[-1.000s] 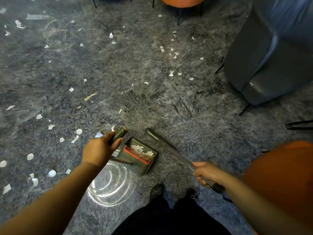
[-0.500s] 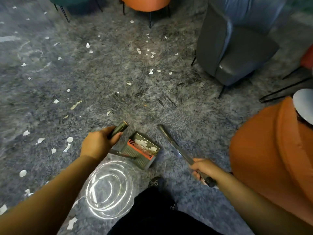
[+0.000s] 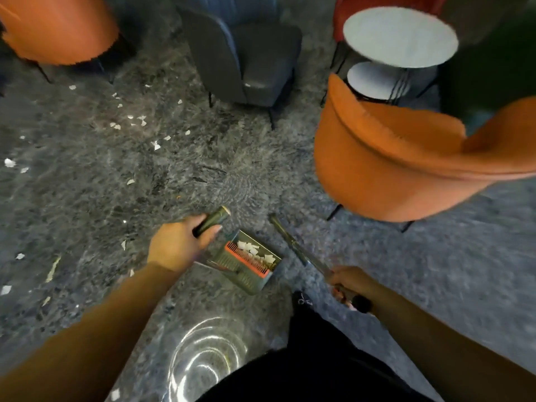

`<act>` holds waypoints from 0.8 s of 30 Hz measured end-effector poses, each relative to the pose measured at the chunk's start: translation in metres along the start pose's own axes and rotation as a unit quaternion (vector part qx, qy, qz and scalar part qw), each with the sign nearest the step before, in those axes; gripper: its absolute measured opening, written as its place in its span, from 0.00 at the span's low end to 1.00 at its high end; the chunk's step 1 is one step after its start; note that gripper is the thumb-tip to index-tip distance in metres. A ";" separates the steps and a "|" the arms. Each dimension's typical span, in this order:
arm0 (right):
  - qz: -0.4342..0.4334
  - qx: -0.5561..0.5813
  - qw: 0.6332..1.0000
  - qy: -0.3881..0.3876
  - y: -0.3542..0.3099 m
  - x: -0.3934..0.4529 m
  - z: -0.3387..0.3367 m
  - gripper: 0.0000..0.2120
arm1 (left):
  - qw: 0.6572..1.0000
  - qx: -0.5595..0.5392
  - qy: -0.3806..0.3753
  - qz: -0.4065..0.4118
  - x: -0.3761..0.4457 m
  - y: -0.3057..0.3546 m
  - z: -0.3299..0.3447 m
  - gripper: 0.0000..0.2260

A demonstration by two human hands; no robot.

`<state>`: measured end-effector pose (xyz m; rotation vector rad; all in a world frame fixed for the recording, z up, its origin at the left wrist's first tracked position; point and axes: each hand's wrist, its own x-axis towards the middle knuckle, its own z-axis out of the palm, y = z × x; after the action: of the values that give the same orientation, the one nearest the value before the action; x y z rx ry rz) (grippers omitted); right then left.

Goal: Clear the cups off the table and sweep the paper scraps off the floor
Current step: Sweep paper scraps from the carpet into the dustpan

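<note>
I've turned right: the bare round counter (image 3: 400, 36) now shows. My left hand (image 3: 177, 245) fingers grip the dustpan (image 3: 249, 262) handle, scraps inside; right hand (image 3: 349, 281) holds the broom (image 3: 295, 248); paper scraps (image 3: 136, 123) remain on the floor

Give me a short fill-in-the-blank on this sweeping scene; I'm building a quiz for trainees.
1. The left hand grips the handle of the ____.
2. The scraps inside the dustpan lie beside its ____ comb.
3. The chair beyond the scattered paper scraps is ____.

Missing words: dustpan; orange; grey
</note>
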<state>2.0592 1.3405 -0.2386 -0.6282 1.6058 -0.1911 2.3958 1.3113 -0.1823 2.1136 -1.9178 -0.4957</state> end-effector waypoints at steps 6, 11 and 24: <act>0.012 0.164 0.984 0.063 0.103 -0.062 -0.022 0.04 | 0.994 0.021 -0.049 0.093 -0.018 0.069 0.020 0.21; 0.032 0.266 0.958 0.101 0.179 -0.097 -0.058 0.04 | 0.980 0.030 -0.092 0.176 -0.035 0.159 0.055 0.21; 0.064 0.376 0.900 0.211 0.364 -0.163 -0.231 0.05 | 0.900 0.015 -0.183 0.395 -0.109 0.439 0.184 0.25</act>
<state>1.7370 1.6699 -0.2362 0.1369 1.8000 -0.8519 1.9125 1.3812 -0.1647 1.1093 -2.7550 -0.6933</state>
